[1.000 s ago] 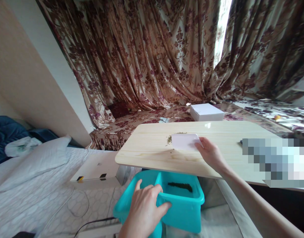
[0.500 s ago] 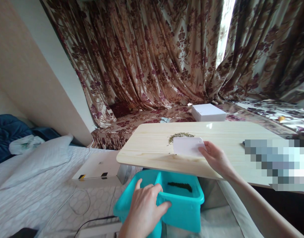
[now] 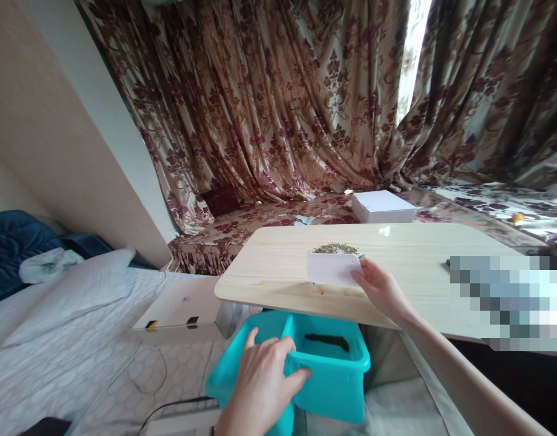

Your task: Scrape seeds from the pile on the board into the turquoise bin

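My right hand [image 3: 373, 280] grips a white flat scraper [image 3: 331, 268] by its right end, fingers closed on it. The scraper stands on edge on the light wooden table [image 3: 264, 266], just in front of a pile of small greenish dried bits [image 3: 336, 248]; it hides the pile's near side. My left hand [image 3: 269, 369] is closed over the near rim and divider of a turquoise two-compartment bin [image 3: 333, 387], held below the table's front edge. Dark green bits [image 3: 327, 340] lie in a strip in the right compartment. My hand covers part of the left compartment.
A blurred-out object [image 3: 500, 290] lies at the table's right end. Behind the table are a white box [image 3: 383, 206] and patterned curtains [image 3: 269, 109]. At left is a bed with a pillow [image 3: 78, 293], a flat white box [image 3: 182, 303] and cables [image 3: 169, 404].
My right hand has moved a little left with the scraper, along the front of the pile. My left hand stays on the bin, which shifts only slightly in view.
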Motion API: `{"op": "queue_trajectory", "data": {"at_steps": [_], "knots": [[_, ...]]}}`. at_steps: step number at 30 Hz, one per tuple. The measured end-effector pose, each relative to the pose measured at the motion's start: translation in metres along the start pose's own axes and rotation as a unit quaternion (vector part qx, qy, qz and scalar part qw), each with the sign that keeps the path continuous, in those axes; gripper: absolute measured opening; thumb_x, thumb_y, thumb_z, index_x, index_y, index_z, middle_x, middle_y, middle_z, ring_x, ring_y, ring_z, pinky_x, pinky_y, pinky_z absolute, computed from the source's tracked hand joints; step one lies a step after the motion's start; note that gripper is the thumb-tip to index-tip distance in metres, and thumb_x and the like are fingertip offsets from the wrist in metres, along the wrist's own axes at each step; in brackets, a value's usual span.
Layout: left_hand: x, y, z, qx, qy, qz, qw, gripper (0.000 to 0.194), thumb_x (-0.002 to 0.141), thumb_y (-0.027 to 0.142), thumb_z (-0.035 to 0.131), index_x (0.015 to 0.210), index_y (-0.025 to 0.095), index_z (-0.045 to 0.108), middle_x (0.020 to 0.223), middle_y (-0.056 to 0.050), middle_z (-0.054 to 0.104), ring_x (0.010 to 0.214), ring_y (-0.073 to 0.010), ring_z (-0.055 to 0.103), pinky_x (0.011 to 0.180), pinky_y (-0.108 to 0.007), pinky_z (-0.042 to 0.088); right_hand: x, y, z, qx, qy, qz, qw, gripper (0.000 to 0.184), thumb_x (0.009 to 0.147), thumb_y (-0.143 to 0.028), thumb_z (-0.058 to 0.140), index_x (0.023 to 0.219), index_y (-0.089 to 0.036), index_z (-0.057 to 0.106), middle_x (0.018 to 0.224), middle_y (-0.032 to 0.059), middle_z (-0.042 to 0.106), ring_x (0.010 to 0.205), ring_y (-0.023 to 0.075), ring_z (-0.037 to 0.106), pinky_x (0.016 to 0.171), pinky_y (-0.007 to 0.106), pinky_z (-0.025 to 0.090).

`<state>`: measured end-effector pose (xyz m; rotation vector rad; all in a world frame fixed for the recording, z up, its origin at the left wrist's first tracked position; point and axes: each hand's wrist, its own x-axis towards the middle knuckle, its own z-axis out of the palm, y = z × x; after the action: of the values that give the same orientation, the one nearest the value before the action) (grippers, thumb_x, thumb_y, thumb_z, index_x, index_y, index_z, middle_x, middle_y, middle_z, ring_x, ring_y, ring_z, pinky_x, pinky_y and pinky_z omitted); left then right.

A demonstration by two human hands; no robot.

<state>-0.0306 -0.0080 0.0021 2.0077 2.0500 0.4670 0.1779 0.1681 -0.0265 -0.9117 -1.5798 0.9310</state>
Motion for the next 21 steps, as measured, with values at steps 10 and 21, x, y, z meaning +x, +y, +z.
{"op": "queue_trajectory", "data": {"at_steps": [10,21], "knots": [[-0.002,0.002,0.005,0.011,0.007,0.015,1.0,0.011,0.073,0.034,0.061,0.075,0.024,0.057,0.075,0.005,0.064,0.078,-0.0161,0.059,0.103,-0.046,0.017,-0.038,-0.023,-0.039,0.013,-0.046,0.038,0.998,0.027,0.072,-0.044,0.061,0.087,-0.02,0.057,0.089,0.0069,0.069,0.081,0.021,0.064,0.073,0.031,0.052],[0.021,0.069,0.04,0.103,-0.081,0.155,0.979,0.03,0.076,0.048,0.057,0.087,0.021,0.062,0.082,-0.003,0.062,0.085,-0.0205,0.058,0.105,-0.047,0.019,-0.004,0.006,-0.047,-0.04,0.08,-0.019,0.996,0.028,0.07,-0.048,0.059,0.083,-0.023,0.056,0.085,0.0059,0.07,0.08,0.0212,0.065,0.073,0.034,0.053]]}}
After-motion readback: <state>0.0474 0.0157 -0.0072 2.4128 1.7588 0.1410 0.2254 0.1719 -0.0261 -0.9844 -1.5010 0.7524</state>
